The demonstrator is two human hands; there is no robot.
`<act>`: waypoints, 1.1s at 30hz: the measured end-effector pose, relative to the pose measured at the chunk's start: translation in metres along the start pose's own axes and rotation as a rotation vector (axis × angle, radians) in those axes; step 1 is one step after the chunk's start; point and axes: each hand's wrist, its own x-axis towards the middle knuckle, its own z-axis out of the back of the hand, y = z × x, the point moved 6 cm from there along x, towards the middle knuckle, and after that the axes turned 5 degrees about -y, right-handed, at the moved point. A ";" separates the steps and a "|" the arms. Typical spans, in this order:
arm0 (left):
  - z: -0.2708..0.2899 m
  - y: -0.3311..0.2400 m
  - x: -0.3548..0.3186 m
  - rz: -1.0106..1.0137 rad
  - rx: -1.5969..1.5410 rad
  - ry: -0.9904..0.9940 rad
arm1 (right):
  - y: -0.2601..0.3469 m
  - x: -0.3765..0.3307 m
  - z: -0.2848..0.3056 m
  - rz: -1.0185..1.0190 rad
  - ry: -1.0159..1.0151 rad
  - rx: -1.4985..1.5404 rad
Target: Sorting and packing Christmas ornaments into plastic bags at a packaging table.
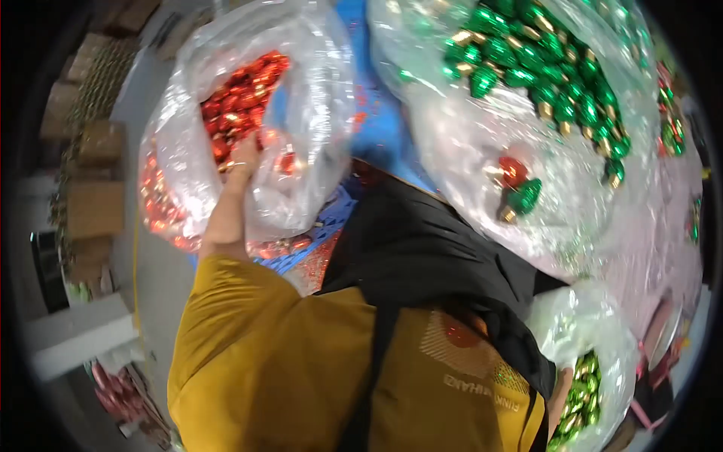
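Observation:
My left hand [245, 157] reaches into a clear plastic bag [312, 151] of shiny red bulb-shaped ornaments [233, 105]. Its fingers are among the ornaments and too blurred to show whether they grip one. At the lower right, my right hand [561, 388] is at the edge of another clear bag [595, 309], beside glossy green ornaments [584, 392]. Only a sliver of that hand shows, and its fingers are hidden. Ahead to the right, one red ornament [514, 172] and one green ornament [523, 197] lie side by side on clear plastic sheeting [482, 128].
Many green ornaments with gold caps [565, 83] are heaped at the far right of the sheeting. A blue surface [388, 120] lies between it and the red bag. A blue basket [324, 226] stands below that bag. Cardboard boxes [96, 207] are stacked at the left.

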 end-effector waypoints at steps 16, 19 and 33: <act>0.302 -0.328 -0.158 -1.297 -0.958 -0.572 | 0.538 0.084 0.394 0.635 -0.275 0.825; 0.305 -0.379 -0.186 -1.458 -0.844 -0.495 | 0.566 0.126 0.387 0.727 -0.135 0.715; 0.255 -0.392 -0.181 -1.448 -1.012 -0.253 | 0.599 0.155 0.336 0.732 0.230 0.269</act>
